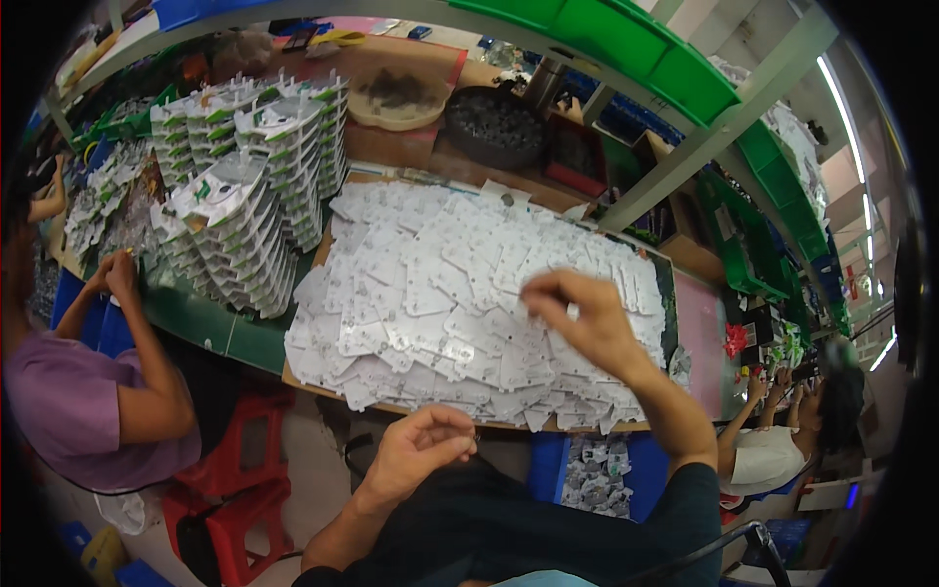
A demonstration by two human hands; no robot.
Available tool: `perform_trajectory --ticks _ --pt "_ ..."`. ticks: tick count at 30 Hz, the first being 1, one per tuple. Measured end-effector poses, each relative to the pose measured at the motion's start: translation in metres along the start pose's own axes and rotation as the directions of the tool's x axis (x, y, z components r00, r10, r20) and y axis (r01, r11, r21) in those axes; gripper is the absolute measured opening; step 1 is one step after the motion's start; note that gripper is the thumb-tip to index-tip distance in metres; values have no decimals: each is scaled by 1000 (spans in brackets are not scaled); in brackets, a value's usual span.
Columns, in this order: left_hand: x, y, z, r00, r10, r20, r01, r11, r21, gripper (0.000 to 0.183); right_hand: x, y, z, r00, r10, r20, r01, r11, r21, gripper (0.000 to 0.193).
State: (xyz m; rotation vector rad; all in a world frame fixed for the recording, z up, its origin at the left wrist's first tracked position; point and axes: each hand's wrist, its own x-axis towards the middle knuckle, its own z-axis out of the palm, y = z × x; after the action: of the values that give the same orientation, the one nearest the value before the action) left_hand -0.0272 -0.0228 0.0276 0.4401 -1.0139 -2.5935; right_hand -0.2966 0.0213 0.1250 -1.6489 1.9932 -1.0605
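Observation:
Before me spreads a thick, overlapping layer of flat white plastic plates with small holes and notched edges. My right hand hovers over the right half of that layer, its fingers bent and drawn toward the thumb. Whatever may be between those fingertips is too small to make out. Just off the near edge of the plates, above my lap, is my left hand. Its thumb and fingers are pinched together, and a tiny glint shows at the tips, which I cannot identify.
Tall stacks of white and green plastic housings stand to the left. Behind the plates are a cream basin, a black round tray and a red box. A shelf post slants at right. People work on both sides; red stools stand lower left.

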Motion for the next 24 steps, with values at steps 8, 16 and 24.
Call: perform_trajectory --ticks 8,16,24 --pt "-3 5 -9 991 -119 57 109 981 163 22 141 129 -23 992 120 -25 -118 884 -452 17" --pt "-11 -12 -33 953 -300 38 300 954 1 16 177 182 4 986 147 73 -67 767 -638 16" --pt "-4 -12 -38 929 -364 67 369 925 -96 22 183 199 10 980 136 143 7 701 -714 17"
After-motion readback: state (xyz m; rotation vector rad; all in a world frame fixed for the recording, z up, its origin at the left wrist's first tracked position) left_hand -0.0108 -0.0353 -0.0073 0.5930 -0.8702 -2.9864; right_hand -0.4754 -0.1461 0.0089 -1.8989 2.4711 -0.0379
